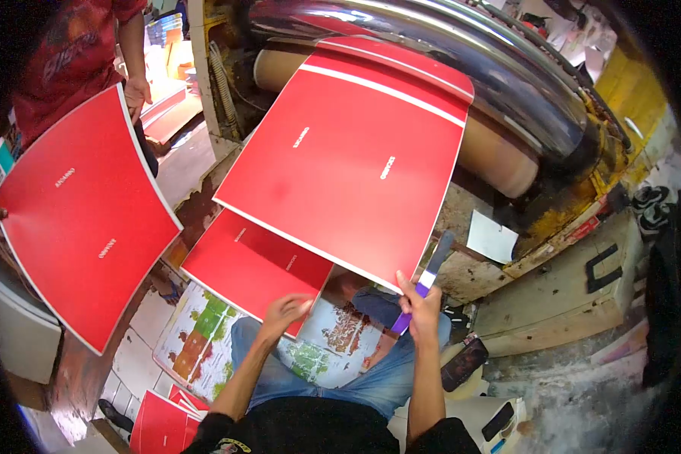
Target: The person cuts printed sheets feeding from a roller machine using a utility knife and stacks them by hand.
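Note:
A large red sheet [340, 159] with white edges and small white print comes off the metal roller [507, 91]. My right hand [420, 306] pinches its near right corner and also holds a tool [425, 284] with a purple handle and a dark, rounded end. My left hand [287, 312] is over the near edge of a second red sheet [253, 261], which lies lower, partly under the first. Its thumb and fingers are drawn together, and whatever may be between them is too small to make out.
At the left a co-worker [76, 68] in a red shirt holds another red sheet [91, 219]. More red sheets [163, 424] lie at the lower left. A white paper [493, 236] is on the machine's side. A phone [498, 421] lies at the lower right.

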A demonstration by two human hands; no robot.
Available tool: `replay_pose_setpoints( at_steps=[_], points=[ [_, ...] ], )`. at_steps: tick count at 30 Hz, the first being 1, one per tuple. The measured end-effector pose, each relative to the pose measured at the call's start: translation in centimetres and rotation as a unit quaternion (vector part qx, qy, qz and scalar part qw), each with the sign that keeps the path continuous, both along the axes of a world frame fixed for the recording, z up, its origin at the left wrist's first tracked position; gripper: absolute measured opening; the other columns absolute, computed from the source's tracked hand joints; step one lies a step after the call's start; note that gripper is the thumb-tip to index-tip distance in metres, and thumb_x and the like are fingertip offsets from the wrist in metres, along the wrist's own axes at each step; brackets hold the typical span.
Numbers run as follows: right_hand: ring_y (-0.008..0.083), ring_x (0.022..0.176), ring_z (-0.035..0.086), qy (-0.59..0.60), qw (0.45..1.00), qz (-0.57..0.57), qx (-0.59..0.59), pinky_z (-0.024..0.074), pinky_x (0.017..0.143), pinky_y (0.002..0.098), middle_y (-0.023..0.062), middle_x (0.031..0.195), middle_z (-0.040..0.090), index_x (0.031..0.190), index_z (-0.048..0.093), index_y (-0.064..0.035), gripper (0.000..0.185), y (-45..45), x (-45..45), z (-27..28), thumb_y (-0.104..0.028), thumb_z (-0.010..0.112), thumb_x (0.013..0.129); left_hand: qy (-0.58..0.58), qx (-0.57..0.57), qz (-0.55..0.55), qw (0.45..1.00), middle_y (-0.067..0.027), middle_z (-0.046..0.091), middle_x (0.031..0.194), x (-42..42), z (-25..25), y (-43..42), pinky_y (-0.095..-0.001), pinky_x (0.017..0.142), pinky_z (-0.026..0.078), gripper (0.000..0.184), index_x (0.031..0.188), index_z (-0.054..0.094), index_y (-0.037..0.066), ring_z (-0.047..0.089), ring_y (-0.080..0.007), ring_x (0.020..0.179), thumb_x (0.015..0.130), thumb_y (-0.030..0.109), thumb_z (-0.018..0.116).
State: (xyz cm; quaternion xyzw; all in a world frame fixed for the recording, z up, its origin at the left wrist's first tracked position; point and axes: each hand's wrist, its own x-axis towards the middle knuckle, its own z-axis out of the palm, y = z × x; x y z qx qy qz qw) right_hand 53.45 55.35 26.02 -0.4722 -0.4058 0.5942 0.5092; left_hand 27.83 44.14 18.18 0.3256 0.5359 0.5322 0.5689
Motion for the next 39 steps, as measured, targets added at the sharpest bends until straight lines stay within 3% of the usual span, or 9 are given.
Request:
replay_pose_setpoints(
  at_steps=[2, 4, 6, 9, 15, 20, 24, 26, 39],
  points=[
    [0.0037, 0.04, 0.037, 0.007, 1.0, 0.003, -0.01, 0.0265, 0.038, 0.02, -0.0056, 0.056, 0.045, 0.073, 0.054, -0.0079, 0.024, -0.6, 0.3, -1.4, -0.012, 0.076, 0.082, -0.159, 0.099, -0.118, 0.975, -0.0136, 0.059, 0.119, 1.6, -1.2, 5.1, -0.0364, 0.093, 0.05, 0.053, 0.131, 0.047, 0.001, 0.058, -0.0217, 0.109, 0.091, 0.031, 0.065],
    [0.0032, 0.04, 0.036, 0.0, 1.0, 0.01, -0.016, 0.0261, 0.038, 0.02, -0.0061, 0.055, 0.044, 0.073, 0.055, -0.0066, 0.023, -1.6, 0.2, -0.6, -0.012, 0.076, 0.082, -0.456, 0.138, -0.038, 0.878, -0.0162, 0.052, 0.131, 4.4, 0.0, 8.0, -0.0487, 0.102, 0.043, 0.054, 0.133, 0.045, 0.002, 0.051, -0.028, 0.121, 0.091, 0.031, 0.064],
    [0.0031, 0.04, 0.038, -0.01, 0.999, 0.028, -0.012, 0.0262, 0.038, 0.0197, -0.0061, 0.055, 0.045, 0.073, 0.056, -0.0061, 0.024, -2.4, 0.3, 0.8, -0.014, 0.077, 0.081, -0.533, 0.099, 0.026, 0.84, -0.016, 0.054, 0.129, 4.6, 0.1, 9.9, -0.0493, 0.099, 0.046, 0.052, 0.135, 0.041, 0.001, 0.053, -0.0286, 0.12, 0.093, 0.021, 0.062],
    [0.0032, 0.04, 0.04, -0.045, 0.996, 0.059, -0.051, 0.0277, 0.039, 0.0201, -0.0044, 0.053, 0.049, 0.076, 0.057, -0.005, 0.026, -1.9, 0.9, 1.0, -0.019, 0.079, 0.079, -0.371, 0.04, 0.062, 0.925, -0.0157, 0.057, 0.125, 4.3, 0.8, 11.0, -0.044, 0.09, 0.053, 0.05, 0.136, 0.038, -0.001, 0.058, -0.0277, 0.114, 0.093, 0.013, 0.059],
    [0.0049, 0.042, 0.045, -0.021, 0.991, 0.118, -0.063, 0.0297, 0.039, 0.0188, 0.002, 0.057, 0.057, 0.085, 0.06, -0.0025, 0.026, -0.4, 3.0, -1.0, -0.027, 0.068, 0.09, -0.219, 0.017, 0.075, 0.973, -0.0187, 0.058, 0.12, 3.9, 2.2, 9.2, -0.0376, 0.073, 0.063, 0.046, 0.133, 0.039, -0.003, 0.064, -0.0261, 0.103, 0.093, 0.007, 0.059],
    [0.0098, 0.043, 0.054, -0.037, 0.997, 0.003, -0.065, 0.0371, 0.035, 0.0228, 0.0124, 0.075, 0.066, 0.111, 0.055, -0.0011, 0.041, 4.3, 6.2, -2.4, -0.04, 0.049, 0.099, -0.283, -0.032, 0.154, 0.946, -0.0194, 0.058, 0.118, 5.0, 3.1, 7.2, -0.0369, 0.065, 0.065, 0.043, 0.132, 0.039, -0.005, 0.068, -0.0261, 0.093, 0.093, 0.005, 0.057],
    [0.012, 0.043, 0.055, -0.106, 0.993, -0.053, 0.002, 0.0393, 0.035, 0.024, 0.0132, 0.078, 0.066, 0.123, 0.05, -0.0007, 0.035, 10.7, 9.5, -2.0, -0.027, 0.051, 0.099, -0.294, -0.031, 0.154, 0.943, -0.0198, 0.06, 0.113, 4.8, 4.1, 5.8, -0.0378, 0.059, 0.065, 0.042, 0.129, 0.04, -0.005, 0.069, -0.0273, 0.084, 0.092, 0.006, 0.058],
    [0.0122, 0.045, 0.055, -0.135, 0.988, -0.067, 0.034, 0.0406, 0.036, 0.0239, 0.0123, 0.078, 0.066, 0.124, 0.05, 0.0001, 0.036, 14.8, 10.2, 0.7, -0.025, 0.053, 0.098, -0.263, -0.054, 0.128, 0.955, -0.0166, 0.058, 0.12, 4.9, 5.6, 4.8, -0.0403, 0.092, 0.053, 0.047, 0.131, 0.041, -0.002, 0.061, -0.0261, 0.108, 0.09, 0.005, 0.063],
    [0.0088, 0.045, 0.054, -0.222, 0.968, 0.081, 0.087, 0.0393, 0.037, 0.0232, 0.009, 0.073, 0.066, 0.11, 0.064, 0.0021, 0.034, 30.0, 8.4, 6.5, -0.028, 0.059, 0.094, -0.295, -0.095, 0.153, 0.938, -0.0171, 0.052, 0.132, 5.0, 9.0, 1.7, -0.0512, 0.101, 0.046, 0.053, 0.137, 0.037, 0.003, 0.054, -0.0323, 0.12, 0.089, 0.002, 0.061]
  ],
)
